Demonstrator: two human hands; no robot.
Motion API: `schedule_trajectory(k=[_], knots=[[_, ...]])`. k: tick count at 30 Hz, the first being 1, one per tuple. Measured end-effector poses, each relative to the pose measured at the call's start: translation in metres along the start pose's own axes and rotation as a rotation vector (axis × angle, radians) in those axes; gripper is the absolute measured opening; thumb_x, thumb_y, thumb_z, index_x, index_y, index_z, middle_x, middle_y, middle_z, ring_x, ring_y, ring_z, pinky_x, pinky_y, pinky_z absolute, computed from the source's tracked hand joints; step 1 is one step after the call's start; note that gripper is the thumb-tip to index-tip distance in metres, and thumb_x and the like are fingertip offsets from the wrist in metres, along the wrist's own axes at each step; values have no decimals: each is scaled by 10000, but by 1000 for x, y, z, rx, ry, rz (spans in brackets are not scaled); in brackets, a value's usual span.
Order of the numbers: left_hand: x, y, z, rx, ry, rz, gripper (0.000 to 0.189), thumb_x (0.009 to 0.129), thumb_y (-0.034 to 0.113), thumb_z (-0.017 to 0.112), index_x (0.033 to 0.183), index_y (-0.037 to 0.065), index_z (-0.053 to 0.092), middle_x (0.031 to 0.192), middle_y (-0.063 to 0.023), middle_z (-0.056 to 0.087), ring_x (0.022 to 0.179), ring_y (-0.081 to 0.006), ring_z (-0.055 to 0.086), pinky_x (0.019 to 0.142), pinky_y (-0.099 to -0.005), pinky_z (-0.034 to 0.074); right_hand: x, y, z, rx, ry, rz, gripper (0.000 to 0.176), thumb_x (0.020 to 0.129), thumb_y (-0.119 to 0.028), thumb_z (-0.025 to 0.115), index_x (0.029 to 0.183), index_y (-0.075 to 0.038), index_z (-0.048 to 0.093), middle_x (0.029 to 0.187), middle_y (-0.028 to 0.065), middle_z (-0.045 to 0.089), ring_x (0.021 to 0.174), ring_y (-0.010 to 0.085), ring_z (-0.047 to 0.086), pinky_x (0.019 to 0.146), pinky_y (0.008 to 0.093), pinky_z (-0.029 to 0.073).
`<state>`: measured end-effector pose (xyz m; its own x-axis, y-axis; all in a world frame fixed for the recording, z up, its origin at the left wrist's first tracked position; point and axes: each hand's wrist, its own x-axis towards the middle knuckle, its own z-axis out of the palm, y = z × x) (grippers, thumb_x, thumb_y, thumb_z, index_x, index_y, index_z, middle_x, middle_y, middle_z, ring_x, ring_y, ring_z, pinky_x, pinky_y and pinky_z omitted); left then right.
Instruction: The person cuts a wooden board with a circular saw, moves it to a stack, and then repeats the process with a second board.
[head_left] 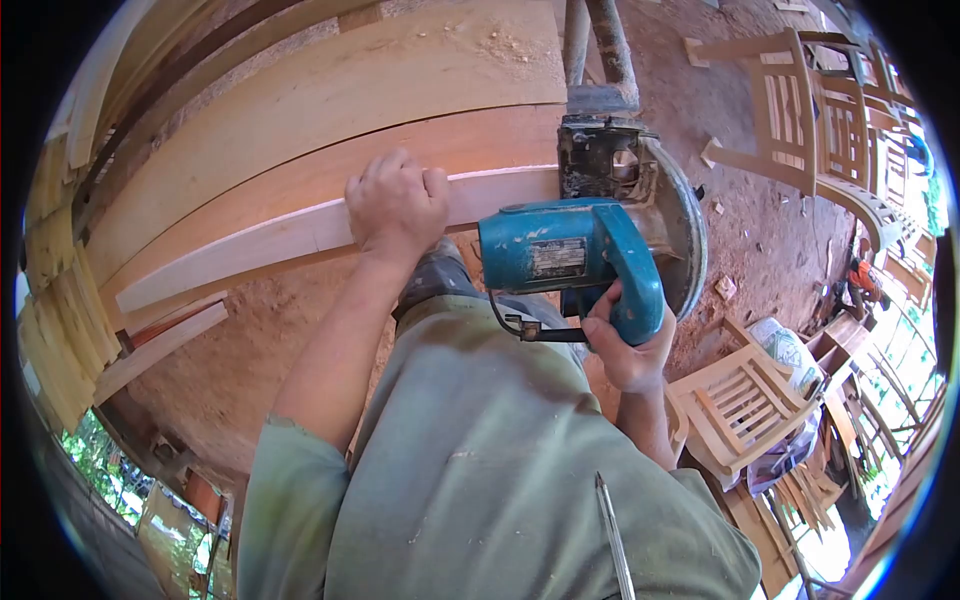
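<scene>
My right hand (632, 350) is wrapped round the rear handle of a teal circular saw (545, 245). The saw's base and round guard (672, 240) sit at the right end of a long pale wooden strip (240, 240). The blade itself is hidden. My left hand (398, 202) is closed over the strip's edge, left of the saw motor; its fingertips are out of sight. Behind the strip lie wide wooden boards (330, 100) with some sawdust on them. From the saw's handle a black cord (550, 335) comes out towards my body.
Wooden chairs (785, 110) lie on the dirt floor (690, 60) at the right. A slatted wooden piece (745, 405) and plastic bags (785, 350) are nearer. Stacked planks (60, 300) stand at the left. A pen-like stick (615, 540) is at my shirt.
</scene>
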<state>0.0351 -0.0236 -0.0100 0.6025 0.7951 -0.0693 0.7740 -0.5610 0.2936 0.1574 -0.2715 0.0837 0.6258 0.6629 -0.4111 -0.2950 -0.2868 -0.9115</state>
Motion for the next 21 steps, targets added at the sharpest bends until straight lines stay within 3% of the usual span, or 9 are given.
schedule_trajectory(k=[18, 21], knots=[[-2, -3, 7, 11, 70, 37, 263, 820, 245, 517, 736, 56, 680, 853, -75, 667, 857, -282, 640, 779, -455, 447, 6, -1, -1, -42, -39, -34, 348, 764, 95, 702, 1060, 14, 538, 796, -2, 560, 713, 49, 515, 638, 215, 429], [-2, -5, 4, 3, 32, 25, 256, 839, 243, 497, 787, 47, 654, 834, -131, 665, 846, -331, 633, 780, -480, 457, 9, 0, 1, -38, -32, -20, 345, 762, 83, 713, 1056, 12, 548, 808, -2, 563, 718, 50, 519, 645, 217, 432]])
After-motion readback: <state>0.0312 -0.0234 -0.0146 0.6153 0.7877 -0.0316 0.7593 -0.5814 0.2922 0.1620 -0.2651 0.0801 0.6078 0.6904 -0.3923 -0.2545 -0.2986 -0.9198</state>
